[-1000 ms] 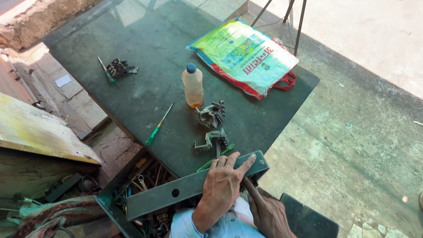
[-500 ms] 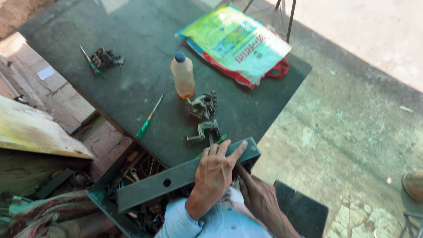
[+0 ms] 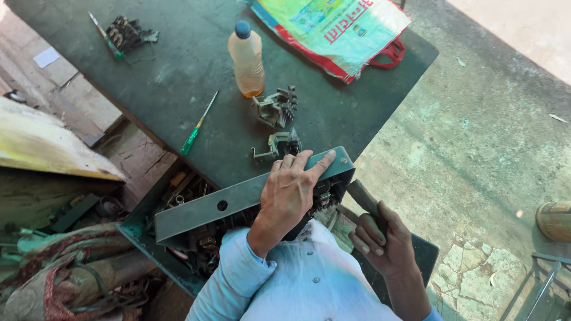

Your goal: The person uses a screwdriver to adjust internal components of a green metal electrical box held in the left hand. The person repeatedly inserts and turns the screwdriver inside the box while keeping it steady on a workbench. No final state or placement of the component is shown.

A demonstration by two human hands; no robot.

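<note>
Hands at the near edge of a dark green surface (image 3: 178, 89), seen from above. Left hand (image 3: 289, 196) lies palm-down across the grey-green metal housing (image 3: 238, 202), its fingers (image 3: 318, 163) spread and pressed flat on the top face rather than curled around it. The housing's long axis runs from the lower left up toward the right, along the surface's near edge, and its open underside shows dark internal parts. Right hand (image 3: 380, 241) is just beside the housing's right end, fingers closed around the handle of a tool (image 3: 364, 199) whose tip points up and left toward that end; the tip itself is hidden. The right hand is thus nearer the end, the left nearer the middle. Farther in on the surface lie two small metal assemblies (image 3: 276, 107), a green-handled screwdriver (image 3: 199, 123), a plastic bottle (image 3: 247, 59) and, at the far right corner, a printed woven bag (image 3: 333, 30).
</note>
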